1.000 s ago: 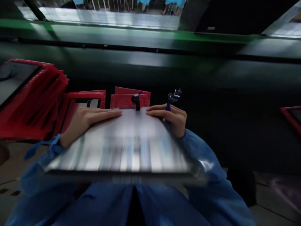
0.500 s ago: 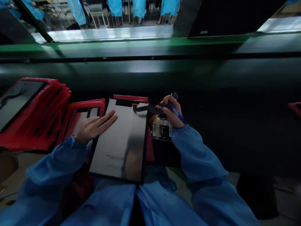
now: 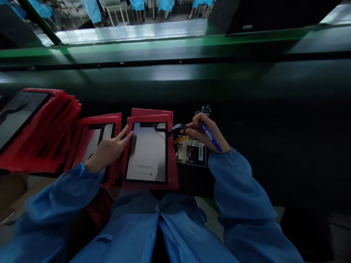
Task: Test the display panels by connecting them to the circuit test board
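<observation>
the display panel [image 3: 148,157] already lies on a red sleeve [image 3: 173,175], open left hand [image 3: 108,151] at its edge. the right hand [image 3: 210,133] grips a blue pen [image 3: 211,138], fingertips at the ribbon cable [image 3: 176,127]; its link to the circuit board [image 3: 199,155], done or left, is unclear.

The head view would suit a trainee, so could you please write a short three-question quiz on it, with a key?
1. Which hand holds the blue pen: (A) left or (B) right?
2. True or false: the flat panel between the hands lies on red wrap.
3. Fill in: the largest stack of red sleeves lies on the person's ____ side.

Key: 1. B, the right hand; 2. true; 3. left.
</observation>
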Tool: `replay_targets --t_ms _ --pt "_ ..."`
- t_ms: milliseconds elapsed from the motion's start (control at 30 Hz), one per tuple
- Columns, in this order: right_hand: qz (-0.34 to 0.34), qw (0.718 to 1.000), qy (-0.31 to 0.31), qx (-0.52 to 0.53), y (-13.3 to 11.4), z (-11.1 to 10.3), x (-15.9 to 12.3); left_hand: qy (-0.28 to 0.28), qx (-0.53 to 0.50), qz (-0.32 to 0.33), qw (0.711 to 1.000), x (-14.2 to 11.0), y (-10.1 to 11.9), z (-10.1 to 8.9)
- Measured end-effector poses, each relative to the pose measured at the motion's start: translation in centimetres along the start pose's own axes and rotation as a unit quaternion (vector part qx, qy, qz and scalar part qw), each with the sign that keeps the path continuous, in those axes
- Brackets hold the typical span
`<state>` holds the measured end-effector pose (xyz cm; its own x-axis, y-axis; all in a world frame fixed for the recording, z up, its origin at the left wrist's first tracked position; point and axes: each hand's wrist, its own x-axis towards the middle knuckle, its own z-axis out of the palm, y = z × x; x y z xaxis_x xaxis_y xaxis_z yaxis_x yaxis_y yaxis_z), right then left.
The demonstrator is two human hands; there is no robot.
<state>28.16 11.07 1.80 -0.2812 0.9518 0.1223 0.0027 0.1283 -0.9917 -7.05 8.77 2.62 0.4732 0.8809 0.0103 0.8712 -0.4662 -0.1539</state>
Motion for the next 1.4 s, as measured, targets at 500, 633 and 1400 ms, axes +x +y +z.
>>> replay_targets --t_ms 500,633,1400 --pt "-0.048 0.989 -0.057 -0.13 1.4 5.6 -1.3 -0.008 -0.63 -0.131 0.766 3.3 10.4 -0.9" --pt "-0.055 0.988 -0.074 -0.121 2.0 5.9 -1.3 -0.001 -0.649 -0.142 0.748 3.2 10.3 -1.0" --pt "-0.062 0.995 0.038 -0.066 1.8 4.8 -1.3 -0.006 -0.276 -0.315 0.908 -2.6 3.2 1.8"
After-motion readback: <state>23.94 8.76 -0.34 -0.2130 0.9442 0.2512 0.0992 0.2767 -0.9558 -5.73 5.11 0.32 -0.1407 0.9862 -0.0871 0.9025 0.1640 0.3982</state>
